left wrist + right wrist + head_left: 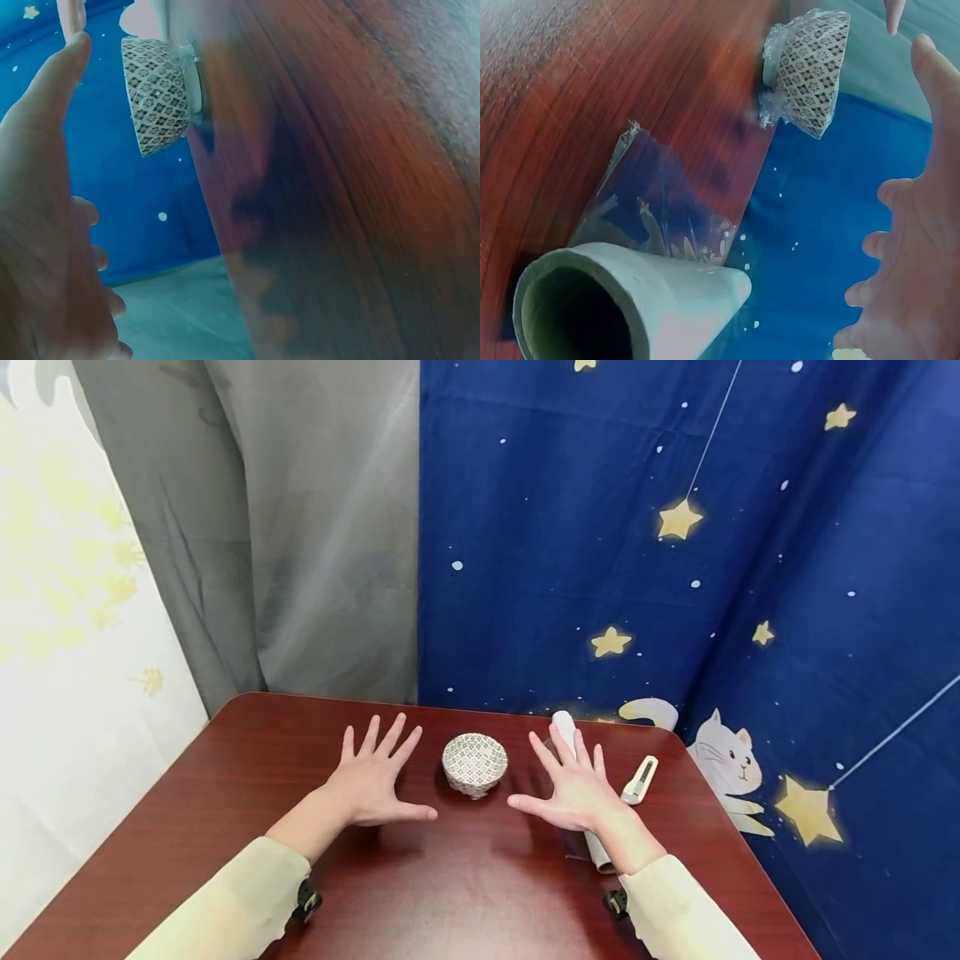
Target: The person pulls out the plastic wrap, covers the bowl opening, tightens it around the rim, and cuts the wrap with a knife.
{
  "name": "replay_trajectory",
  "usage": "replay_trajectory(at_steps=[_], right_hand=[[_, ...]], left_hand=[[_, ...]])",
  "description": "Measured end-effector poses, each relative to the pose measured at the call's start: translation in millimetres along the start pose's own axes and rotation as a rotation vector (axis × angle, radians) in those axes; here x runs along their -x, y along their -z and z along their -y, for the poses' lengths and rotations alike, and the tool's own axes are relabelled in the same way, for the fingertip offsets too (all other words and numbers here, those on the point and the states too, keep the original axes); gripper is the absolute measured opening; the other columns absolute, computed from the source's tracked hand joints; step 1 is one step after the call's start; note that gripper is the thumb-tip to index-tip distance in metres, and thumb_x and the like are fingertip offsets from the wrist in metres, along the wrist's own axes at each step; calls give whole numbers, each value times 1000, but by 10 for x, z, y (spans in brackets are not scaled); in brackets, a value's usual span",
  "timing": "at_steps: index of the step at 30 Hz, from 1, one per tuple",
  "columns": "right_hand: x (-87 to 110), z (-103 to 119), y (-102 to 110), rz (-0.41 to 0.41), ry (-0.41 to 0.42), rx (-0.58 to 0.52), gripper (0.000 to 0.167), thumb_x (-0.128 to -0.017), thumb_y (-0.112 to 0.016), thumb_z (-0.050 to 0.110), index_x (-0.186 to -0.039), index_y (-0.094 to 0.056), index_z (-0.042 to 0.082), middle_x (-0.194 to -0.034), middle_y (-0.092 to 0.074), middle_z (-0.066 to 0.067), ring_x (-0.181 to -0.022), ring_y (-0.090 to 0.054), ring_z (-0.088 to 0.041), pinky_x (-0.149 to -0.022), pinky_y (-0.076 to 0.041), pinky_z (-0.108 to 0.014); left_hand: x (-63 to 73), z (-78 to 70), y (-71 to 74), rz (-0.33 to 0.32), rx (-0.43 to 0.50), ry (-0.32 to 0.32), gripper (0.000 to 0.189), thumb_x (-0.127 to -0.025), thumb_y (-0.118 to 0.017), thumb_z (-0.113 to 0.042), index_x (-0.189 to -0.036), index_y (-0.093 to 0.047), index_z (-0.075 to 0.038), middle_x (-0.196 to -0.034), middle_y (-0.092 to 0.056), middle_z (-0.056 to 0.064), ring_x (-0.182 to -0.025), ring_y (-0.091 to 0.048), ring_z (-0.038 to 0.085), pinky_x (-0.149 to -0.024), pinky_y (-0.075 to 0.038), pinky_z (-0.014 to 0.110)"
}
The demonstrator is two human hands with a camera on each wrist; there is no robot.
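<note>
A small patterned bowl (474, 762) stands on the table between both hands. Clear plastic wrap clings round it and bunches near its foot, as the right wrist view of the bowl (810, 75) shows. My left hand (371, 785) hovers left of the bowl with fingers spread, holding nothing. On the other side, my right hand (573, 793) is also spread, palm down and apart from the bowl. Beneath the right hand lies a roll of plastic wrap (682, 300), partly hidden by it in the head view. A loose flap of film (660, 202) extends from the roll.
A cream utility knife (639, 781) lies right of the right hand on the dark red wooden table (450, 893). Behind the table's far edge hang a grey curtain (337, 527) and a blue star-patterned curtain (555, 527).
</note>
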State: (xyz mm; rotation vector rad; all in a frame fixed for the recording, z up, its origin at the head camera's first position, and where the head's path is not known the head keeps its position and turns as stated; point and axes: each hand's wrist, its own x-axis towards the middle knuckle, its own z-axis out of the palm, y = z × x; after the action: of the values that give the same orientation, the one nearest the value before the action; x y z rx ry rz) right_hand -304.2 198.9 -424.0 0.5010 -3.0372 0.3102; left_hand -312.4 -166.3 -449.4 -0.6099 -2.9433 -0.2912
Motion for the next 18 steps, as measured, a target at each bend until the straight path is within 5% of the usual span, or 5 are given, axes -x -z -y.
replay_trajectory(at_steps=[18], right_hand=[[13, 0, 28, 31, -44, -18, 112, -88, -64, 88, -176, -23, 32, -187, -10, -10, -170, 4, -50, -130, 4, -79]], left_hand=[[-23, -3, 75, -1, 14, 17, 135, -73, -65, -100, -176, -28, -21, -185, -14, 17, -168, -13, 55, -127, -7, 84]])
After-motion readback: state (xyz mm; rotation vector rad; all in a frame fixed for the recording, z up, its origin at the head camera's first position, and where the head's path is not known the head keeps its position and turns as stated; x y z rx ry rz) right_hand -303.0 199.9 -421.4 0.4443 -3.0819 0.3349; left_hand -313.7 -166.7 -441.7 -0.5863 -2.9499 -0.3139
